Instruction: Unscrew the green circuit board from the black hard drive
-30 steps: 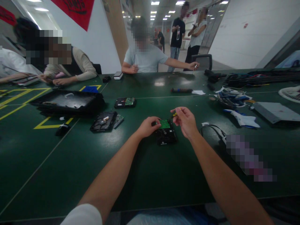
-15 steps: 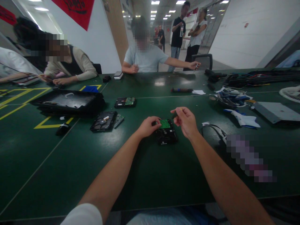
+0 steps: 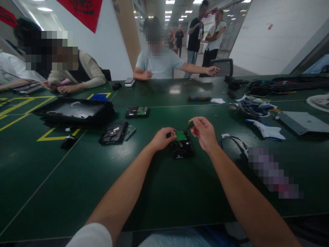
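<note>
A black hard drive (image 3: pixel 182 148) lies on the green table (image 3: pixel 159 192) in front of me, its green circuit board (image 3: pixel 180 136) facing up. My left hand (image 3: pixel 162 138) grips the drive's far left corner and holds it down. My right hand (image 3: pixel 205 132) is closed around a small screwdriver (image 3: pixel 190 124) with a yellow and black handle, its tip pointing down at the far right corner of the board.
Two other hard drives (image 3: pixel 114 132) (image 3: pixel 137 112) and a black tray (image 3: pixel 74 111) lie to the left. Cables (image 3: pixel 253 107), a white cloth (image 3: pixel 267 131) and a grey panel (image 3: pixel 300 122) sit to the right. A black cable (image 3: pixel 232 140) runs near my right wrist. People sit across the table.
My right hand has turned the screwdriver slightly between its fingers and stays over the board's far right corner. My left hand has not moved.
</note>
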A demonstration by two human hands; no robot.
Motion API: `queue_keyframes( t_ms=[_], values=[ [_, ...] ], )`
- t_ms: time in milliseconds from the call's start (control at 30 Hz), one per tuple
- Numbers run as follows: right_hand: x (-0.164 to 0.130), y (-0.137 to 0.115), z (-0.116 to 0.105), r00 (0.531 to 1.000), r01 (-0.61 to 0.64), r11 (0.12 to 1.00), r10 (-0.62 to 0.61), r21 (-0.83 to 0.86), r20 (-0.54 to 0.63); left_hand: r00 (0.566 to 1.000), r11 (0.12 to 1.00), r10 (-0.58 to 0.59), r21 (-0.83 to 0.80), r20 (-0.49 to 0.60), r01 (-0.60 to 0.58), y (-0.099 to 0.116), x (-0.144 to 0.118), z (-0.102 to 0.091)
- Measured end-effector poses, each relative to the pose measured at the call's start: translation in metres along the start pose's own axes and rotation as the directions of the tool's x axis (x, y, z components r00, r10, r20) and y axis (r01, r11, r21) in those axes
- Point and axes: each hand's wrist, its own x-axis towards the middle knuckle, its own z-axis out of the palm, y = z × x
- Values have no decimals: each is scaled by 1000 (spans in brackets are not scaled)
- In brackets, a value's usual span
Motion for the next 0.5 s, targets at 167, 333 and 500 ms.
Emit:
queue_keyframes(
  t_ms=[167, 333, 500],
  values=[
    [-1, -1, 2, 1000, 1, 1000, -1, 25, 16, 1000, 1000, 6, 3, -3, -6, 0, 1, 0],
    [1, -1, 0, 999, -37, 997, 35, 68, 34, 1000, 1000, 20, -11, -7, -20, -1, 0, 1],
    [2, 1, -1, 1000, -8, 1000, 8, 30, 10, 1000, 1000, 24, -16, -13, -25, -4, -1, 1]
  ],
)
